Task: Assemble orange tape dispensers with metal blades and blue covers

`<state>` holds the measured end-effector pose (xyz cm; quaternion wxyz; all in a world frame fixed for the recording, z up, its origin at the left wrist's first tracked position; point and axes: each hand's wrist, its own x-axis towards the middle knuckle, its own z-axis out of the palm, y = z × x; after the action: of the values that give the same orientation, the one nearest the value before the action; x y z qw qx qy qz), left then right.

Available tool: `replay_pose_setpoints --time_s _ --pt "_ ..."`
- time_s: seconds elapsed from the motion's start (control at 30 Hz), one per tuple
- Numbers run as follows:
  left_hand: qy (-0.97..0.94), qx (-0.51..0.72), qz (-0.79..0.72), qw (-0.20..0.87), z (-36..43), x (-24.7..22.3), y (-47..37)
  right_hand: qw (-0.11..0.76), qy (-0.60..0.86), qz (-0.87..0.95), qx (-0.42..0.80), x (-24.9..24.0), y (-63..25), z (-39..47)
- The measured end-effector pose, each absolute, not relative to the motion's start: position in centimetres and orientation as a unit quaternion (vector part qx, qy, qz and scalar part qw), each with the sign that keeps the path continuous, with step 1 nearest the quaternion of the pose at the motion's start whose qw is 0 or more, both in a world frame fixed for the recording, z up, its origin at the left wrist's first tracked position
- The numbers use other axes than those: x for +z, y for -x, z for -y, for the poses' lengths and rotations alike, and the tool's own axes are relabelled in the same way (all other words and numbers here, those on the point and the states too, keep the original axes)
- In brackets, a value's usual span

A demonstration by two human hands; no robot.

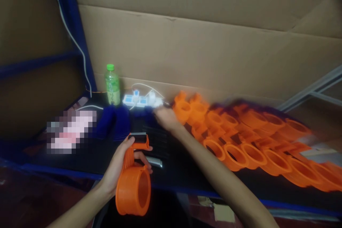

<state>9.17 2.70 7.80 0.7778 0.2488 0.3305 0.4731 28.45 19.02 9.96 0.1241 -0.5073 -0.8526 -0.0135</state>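
Observation:
My left hand point(123, 160) is wrapped round the handle of an orange tape dispenser point(133, 190), over the table's front edge. The dispenser's round hub hangs downward, and a black piece with a toothed metal edge point(138, 136) sits at its top. My right hand point(166, 117) reaches to the back of the table, near dark blue pieces point(148, 111) and the end of a white power strip point(141, 100). Motion blurs its fingers, so what they hold, if anything, cannot be made out. A shiny metal piece point(154, 162) lies just right of my left fingers.
Many orange dispensers point(251, 155) stand in rows on the right of the black table point(176, 167). A green-capped bottle point(112, 87) and blue pieces point(121, 123) stand at back left. A pixelated item point(73, 131) lies far left. Cardboard point(213, 53) forms the back wall.

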Motion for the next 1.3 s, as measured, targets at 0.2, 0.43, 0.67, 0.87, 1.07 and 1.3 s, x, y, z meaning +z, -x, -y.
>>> replay_pose_setpoints --time_s 0.2,0.43,0.67,0.87,1.07,1.3 --pt "-0.216 0.507 -0.341 0.762 -2.7 7.9 -9.2 0.263 0.525 0.808 0.038 11.9 -29.5 -17.7" --pt "-0.207 0.596 -0.336 0.699 -2.8 8.3 -10.2 0.404 0.468 0.767 0.174 13.0 -28.1 -9.8" --pt "-0.18 0.562 -0.311 0.745 -2.9 8.0 -10.1 0.454 0.409 0.768 0.192 12.4 -25.9 -5.0" --pt "-0.159 0.545 -0.296 0.768 -2.6 8.1 -10.2 0.462 0.355 0.803 0.127 10.8 -26.1 -4.9" --pt "-0.17 0.523 -0.304 0.778 -2.3 7.8 -10.3 0.48 0.31 0.818 0.069 9.7 -26.5 -4.2" --pt "-0.148 0.539 -0.335 0.759 -1.7 8.0 -10.5 0.465 0.303 0.831 0.049 9.4 -26.4 -3.4"
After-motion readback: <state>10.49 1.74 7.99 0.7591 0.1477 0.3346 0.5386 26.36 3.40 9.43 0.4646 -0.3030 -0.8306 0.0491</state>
